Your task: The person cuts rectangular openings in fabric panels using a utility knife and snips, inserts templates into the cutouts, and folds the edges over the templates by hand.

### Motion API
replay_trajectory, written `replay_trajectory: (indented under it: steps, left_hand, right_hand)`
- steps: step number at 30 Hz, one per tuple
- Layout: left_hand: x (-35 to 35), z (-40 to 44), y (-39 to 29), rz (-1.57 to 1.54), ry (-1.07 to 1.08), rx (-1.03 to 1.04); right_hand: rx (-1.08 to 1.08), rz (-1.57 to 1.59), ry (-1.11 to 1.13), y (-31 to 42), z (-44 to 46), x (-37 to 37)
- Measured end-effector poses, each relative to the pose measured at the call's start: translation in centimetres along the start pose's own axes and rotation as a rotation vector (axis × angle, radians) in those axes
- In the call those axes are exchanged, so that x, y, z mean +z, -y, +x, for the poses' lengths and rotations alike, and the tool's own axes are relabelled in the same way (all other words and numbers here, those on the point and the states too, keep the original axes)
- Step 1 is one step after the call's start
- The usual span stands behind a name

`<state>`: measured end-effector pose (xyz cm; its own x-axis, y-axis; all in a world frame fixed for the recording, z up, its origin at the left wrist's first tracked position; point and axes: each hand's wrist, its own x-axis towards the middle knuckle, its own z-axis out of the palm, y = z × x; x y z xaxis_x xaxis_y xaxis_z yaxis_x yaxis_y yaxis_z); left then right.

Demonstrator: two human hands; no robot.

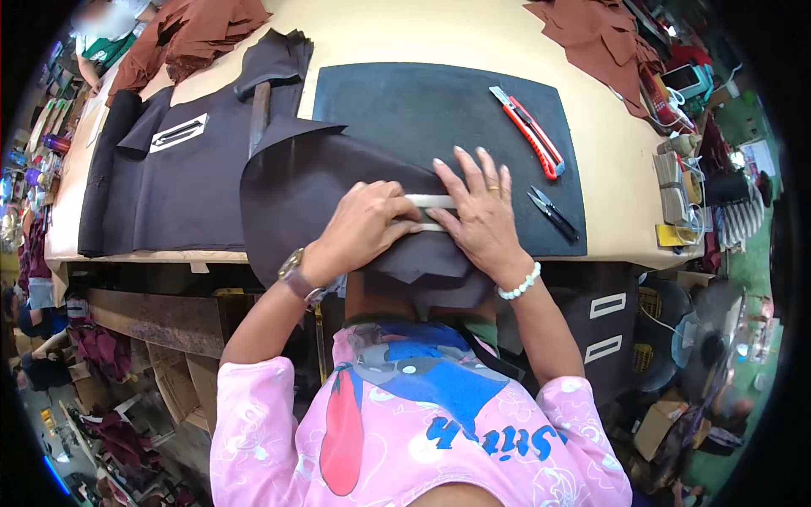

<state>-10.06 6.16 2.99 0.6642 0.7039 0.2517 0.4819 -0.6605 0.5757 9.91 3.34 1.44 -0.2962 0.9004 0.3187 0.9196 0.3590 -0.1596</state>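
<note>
A dark brown sheet of leather-like material (296, 182) lies over the table's front edge and hangs toward my lap. Two white strips (432, 201) border a slot-like opening in it. My left hand (359, 224) is closed, its fingertips pinching the material at the left end of the strips. On the right end of the opening rests my right hand (486, 211), fingers stretched and spread, with the thumb near the lower strip. Beneath the sheet is a dark cutting mat (405, 110). What lies under my fingertips is hidden.
Two red utility knives (532, 135) and black thread snips (555, 215) lie on the mat's right side. A hammer (259, 110) sits left, beside dark sheets with a white-framed slot (179, 133). Brown pieces (194, 34) pile at the back. Another person (106, 38) is at far left.
</note>
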Motion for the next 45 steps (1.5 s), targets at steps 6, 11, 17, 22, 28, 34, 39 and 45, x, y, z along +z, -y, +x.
replay_trajectory:
  steps: [6,11,17,22,28,34,39,45]
  left_hand:
    - [-3.7,-2.5,2.1,-0.092,0.13,-0.127]
    - [-3.5,-2.6,2.3,-0.126,0.094,-0.113]
    - [-3.1,-3.3,2.0,-0.071,0.008,-0.109]
    - [-2.8,-3.8,1.7,-0.042,-0.05,-0.123]
    - [-2.6,-4.3,1.5,-0.01,-0.157,-0.199]
    - [-2.5,-5.7,1.8,0.084,-0.287,-0.208]
    - [-2.2,-5.8,1.8,0.124,-0.291,-0.202]
    - [-2.4,-6.1,0.9,0.154,-0.29,-0.181]
  right_hand:
    - [0.112,-0.034,0.07,-1.8,-1.6,-1.3]
    - [-0.025,-0.022,0.07,0.8,0.5,0.5]
    - [-0.03,-0.019,0.096,1.4,1.2,0.0]
    - [0.011,-0.01,0.094,0.4,0.2,-0.4]
    - [-0.101,0.083,0.053,4.6,2.8,1.3]
    - [0.01,0.042,0.075,2.4,1.3,0.8]
    - [-0.119,0.076,0.05,5.1,2.7,1.7]
    - [-0.189,0.195,0.075,4.2,4.2,-0.1]
